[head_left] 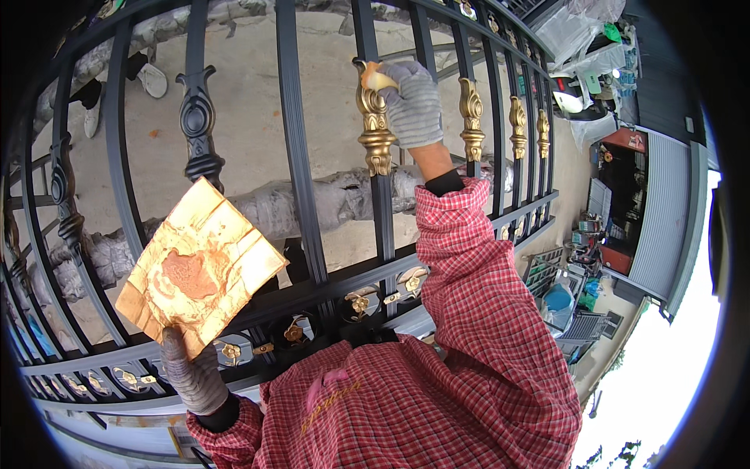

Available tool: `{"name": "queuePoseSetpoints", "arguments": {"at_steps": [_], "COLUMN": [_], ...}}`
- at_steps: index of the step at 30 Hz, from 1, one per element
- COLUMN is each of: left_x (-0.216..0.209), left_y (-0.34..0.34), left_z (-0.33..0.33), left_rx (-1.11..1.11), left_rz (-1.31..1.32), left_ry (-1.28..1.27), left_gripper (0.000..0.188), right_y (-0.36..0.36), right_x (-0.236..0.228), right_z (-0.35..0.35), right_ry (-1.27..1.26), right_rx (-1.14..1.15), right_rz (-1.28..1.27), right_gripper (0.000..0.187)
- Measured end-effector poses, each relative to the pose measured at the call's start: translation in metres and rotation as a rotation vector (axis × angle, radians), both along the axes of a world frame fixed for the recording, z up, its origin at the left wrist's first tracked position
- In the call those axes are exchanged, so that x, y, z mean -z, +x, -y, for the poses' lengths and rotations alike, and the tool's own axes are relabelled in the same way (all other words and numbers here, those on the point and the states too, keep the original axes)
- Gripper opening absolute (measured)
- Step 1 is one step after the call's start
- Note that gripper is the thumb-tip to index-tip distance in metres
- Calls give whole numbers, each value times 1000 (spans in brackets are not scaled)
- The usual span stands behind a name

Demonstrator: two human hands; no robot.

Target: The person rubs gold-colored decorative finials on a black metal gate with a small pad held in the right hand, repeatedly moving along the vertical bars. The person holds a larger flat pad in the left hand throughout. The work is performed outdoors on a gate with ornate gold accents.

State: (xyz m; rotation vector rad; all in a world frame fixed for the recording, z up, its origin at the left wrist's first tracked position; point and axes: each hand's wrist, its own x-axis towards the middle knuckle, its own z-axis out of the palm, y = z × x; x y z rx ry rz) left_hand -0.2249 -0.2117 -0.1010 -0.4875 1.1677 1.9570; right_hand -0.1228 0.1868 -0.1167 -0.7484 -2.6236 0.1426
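My left hand [194, 377], in a grey striped glove, grips the lower corner of a gold-smeared square of cardboard [238, 254]. A patch of brownish-gold paint [190, 275] lies at the cardboard's middle. My gloved right hand [414, 105] pinches a small yellowish sponge [378, 81] against the upper part of a scrolled ornament [377, 142] on a dark bar. Gold covers most of that ornament. To its left, another ornament [197, 117] of the same shape is plain black. Gold ornaments [471, 117] continue on the bars to the right.
The dark metal railing [301, 156] spans the view, with gold flowers [359, 304] in its lower band. Wrapped grey rolls [336, 199] lie beneath. Another person's shoes [152, 80] show at upper left. Plastic-covered items [582, 47] and a shed [664, 227] stand at right.
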Motion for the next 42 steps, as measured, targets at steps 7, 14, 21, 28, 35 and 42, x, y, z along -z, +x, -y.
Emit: {"name": "queuePoseSetpoints", "arguments": {"at_steps": [7,14,21,28,35,42], "left_x": [5,11,17,13,13,21], "left_y": [-14,-14,-16,-18,-20,-18], "left_z": [2,6,9,7,8,16], "left_rx": [-46,-51,-51,-30,-29,-53], "left_rz": [24,11,8,3,16,-3], "left_ry": [-12,-22,-17,-52,-86,-120], "left_gripper": [65,64,65,65,66,65], "right_y": [-39,-55,20,-6,-38,-39], "right_x": [17,29,-1,-3,26,10], "right_z": [-19,1,5,7,-8,-7], "right_ry": [134,96,-352,-227,23,-36], "right_rx": [130,32,270,479,546,713], "right_rz": [514,536,96,23,260,496], "right_gripper": [19,18,36,43,39,36]}}
